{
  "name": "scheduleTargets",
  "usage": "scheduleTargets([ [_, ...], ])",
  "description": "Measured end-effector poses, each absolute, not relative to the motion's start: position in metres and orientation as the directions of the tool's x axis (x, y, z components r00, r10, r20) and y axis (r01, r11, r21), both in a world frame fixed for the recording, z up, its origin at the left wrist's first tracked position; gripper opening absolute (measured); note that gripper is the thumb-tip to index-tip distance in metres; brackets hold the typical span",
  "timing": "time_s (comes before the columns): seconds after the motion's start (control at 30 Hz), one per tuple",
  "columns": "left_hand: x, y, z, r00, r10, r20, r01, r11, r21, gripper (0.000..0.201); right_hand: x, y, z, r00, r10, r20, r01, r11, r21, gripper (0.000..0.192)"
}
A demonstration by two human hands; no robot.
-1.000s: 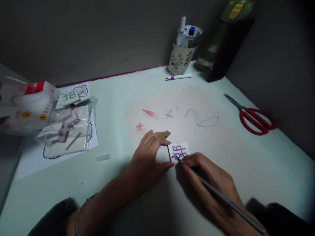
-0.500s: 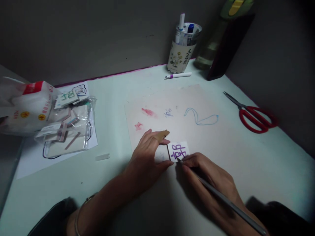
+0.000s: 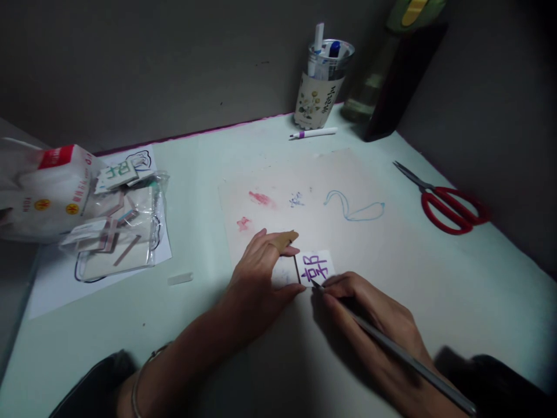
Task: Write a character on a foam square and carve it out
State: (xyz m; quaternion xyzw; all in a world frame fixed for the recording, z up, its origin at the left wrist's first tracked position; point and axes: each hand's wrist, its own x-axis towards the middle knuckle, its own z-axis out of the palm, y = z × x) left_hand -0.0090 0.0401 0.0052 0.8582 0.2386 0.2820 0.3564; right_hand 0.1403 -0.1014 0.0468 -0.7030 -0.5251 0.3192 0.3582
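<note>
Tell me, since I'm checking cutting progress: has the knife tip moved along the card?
No. The knife tip stays at the lower left corner of the purple-lettered card.

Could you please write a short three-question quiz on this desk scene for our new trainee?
1. True or false: the right hand holds a slim grey tool with its tip at the small white card.
2. Which lies nearest the desk's right edge? A) red scissors B) white marker C) clear plastic bag
3. What colour is the writing on the card?

Key: 1 true; 2 A; 3 purple. The left hand presses down just left of the card.
</note>
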Motion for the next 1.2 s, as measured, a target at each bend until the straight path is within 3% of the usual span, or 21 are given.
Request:
scheduleTargets([
  [0.57,-0.008,0.039,0.004,0.707,0.605,0.365,0.204,-0.669,0.714,0.081,0.137,-0.100,0.043,0.428,0.886,-0.178,0.326,-0.335,-0.884,0.023],
  [0.93,-0.007,0.039,0.002,0.702,0.583,0.409,0.187,-0.705,0.685,0.074,0.140,-0.086,0.042,0.504,0.753,-0.422,-0.075,-0.449,-0.890,0.022],
  [1.2,-0.008,0.040,0.001,0.713,0.578,0.397,0.189,-0.704,0.684,0.071,0.143,-0.085,0.042,0.468,0.771,-0.432,-0.199,-0.384,-0.902,0.017],
])
